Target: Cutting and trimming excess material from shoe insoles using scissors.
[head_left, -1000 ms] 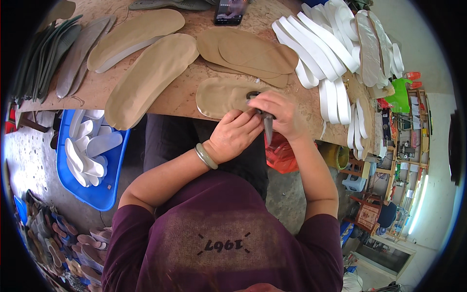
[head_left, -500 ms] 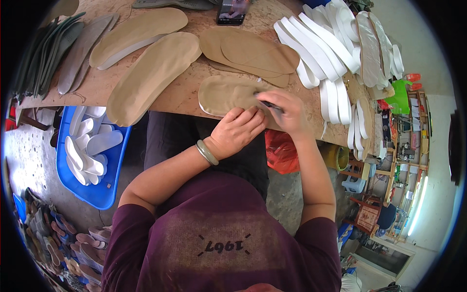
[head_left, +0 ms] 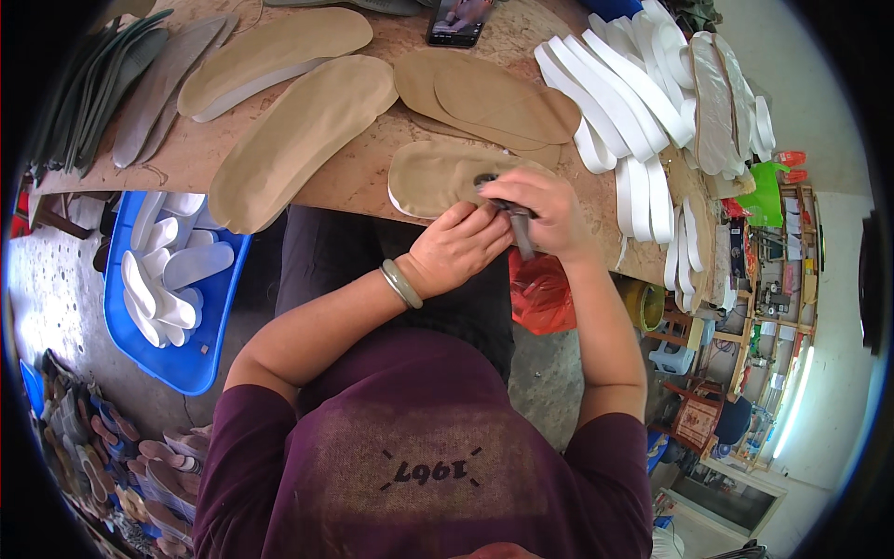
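Head view: nearest is my plain-trimmed purple T-shirt (head_left: 410,373), with a pale, smooth, ring-shaped bangle (head_left: 402,284) beyond it on my left wrist. Off to the left, lower than the tabletop, a blue plastic tub (head_left: 182,373) holds white sole-shaped pieces (head_left: 197,266). A red plastic bag (head_left: 540,296) hangs below the near edge, on the right.

My left grip (head_left: 461,250) has its fingers bent and drawn together at the near edge of a tan sole with a white rim (head_left: 433,177); I cannot tell whether they pinch it. My right grip (head_left: 549,212) is closed around a dark-handled metal tool (head_left: 524,240), its grey end directed toward me. That sole lies at the near edge of the brown wooden tabletop (head_left: 358,168).

Farther left rest two longer tan soles with white sides (head_left: 307,140); just beyond my sole are overlapping flat brown pieces (head_left: 512,102). White curved strips (head_left: 615,102) crowd the right, and a black phone (head_left: 458,20) sits at the far side.
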Demonstrator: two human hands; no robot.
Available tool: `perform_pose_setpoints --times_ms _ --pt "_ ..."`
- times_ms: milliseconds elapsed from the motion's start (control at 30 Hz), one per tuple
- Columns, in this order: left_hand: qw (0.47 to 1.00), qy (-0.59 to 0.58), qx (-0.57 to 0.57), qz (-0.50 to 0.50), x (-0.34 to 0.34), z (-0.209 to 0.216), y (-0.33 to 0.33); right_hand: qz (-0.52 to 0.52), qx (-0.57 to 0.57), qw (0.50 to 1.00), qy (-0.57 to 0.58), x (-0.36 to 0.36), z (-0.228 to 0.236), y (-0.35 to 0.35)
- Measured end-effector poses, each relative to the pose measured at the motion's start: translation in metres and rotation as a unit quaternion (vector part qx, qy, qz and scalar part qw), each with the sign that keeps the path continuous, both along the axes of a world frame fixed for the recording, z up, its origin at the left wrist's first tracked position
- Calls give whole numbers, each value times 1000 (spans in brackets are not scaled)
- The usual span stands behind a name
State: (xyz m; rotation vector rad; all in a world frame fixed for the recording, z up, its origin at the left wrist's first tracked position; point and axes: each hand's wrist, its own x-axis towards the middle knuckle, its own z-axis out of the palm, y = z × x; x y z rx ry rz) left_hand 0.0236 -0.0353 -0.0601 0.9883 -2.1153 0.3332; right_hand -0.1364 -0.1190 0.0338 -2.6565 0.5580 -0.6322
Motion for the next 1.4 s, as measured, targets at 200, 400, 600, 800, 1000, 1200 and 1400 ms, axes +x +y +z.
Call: perform_pose_setpoints --times_ms 200,400,600,800,1000,1200,1400 --pt "1000 10 -10 -19 -1 1 -5 -206 62 958 -188 -1 -48 8" --pt "1000 22 -11 -6 1 1 -5 -184 296 894 -282 -2 -27 3" --pt "999 26 -9 -32 3 -1 -5 -30 -57 996 -54 17 -11 -6" --pt "1000 27 -12 -4 0 3 -5 -276 361 818 -354 20 -33 -4" --pt "1000 22 1 -20 6 1 -2 -38 82 993 -74 23 -10 -6" --pt "1000 9 -4 -5 4 4 -6 -263 241 918 -175 37 -24 -1" --pt "1000 12 2 3 2 3 -4 -187 326 892 -250 30 -25 -4"
